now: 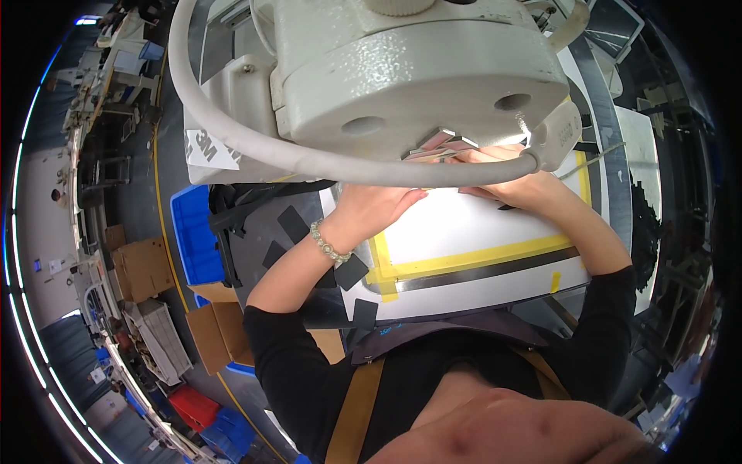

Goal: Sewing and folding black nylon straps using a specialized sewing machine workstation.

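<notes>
A large pale grey machine head (417, 85), like that of an industrial sewing machine, hangs over my work and covers much of it. Under it, my left hand (375, 209) reaches in from the left, thumb pointing right, just above a white work surface (440, 232) edged with yellow tape. The machine and a thick grey cable (309, 161) conceal its other fingers. My right hand (510, 182) comes from the right, its fingers partly behind the same cable near small metal parts (439, 145). A small dark piece shows below that palm. What either hand holds is hidden.
Several dark flat pieces (352, 271) lie left of the taped area. Black material (236, 213) hangs over a blue bin (193, 236) at the left. Open cardboard boxes (220, 332) stand on the floor. Further left are worktables and a seated person (58, 197).
</notes>
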The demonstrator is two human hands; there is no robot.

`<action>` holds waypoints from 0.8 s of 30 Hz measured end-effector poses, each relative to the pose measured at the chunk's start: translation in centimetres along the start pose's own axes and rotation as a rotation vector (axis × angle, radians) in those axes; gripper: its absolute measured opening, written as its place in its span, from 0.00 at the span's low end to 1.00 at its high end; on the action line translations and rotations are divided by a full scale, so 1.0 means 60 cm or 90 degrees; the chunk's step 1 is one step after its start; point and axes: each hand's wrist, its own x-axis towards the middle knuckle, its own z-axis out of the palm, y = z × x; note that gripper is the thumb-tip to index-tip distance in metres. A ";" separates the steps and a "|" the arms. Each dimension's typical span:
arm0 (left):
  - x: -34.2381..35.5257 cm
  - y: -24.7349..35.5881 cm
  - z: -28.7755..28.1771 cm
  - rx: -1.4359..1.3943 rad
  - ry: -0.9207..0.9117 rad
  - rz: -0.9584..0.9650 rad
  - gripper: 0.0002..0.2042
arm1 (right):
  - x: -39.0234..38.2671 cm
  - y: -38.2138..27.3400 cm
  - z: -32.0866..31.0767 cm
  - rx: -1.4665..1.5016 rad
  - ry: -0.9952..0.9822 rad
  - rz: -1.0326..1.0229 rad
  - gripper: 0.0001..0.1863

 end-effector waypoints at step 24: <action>0.008 0.009 0.012 0.215 0.101 0.022 0.26 | 0.008 -0.002 0.003 -0.076 0.022 -0.063 0.17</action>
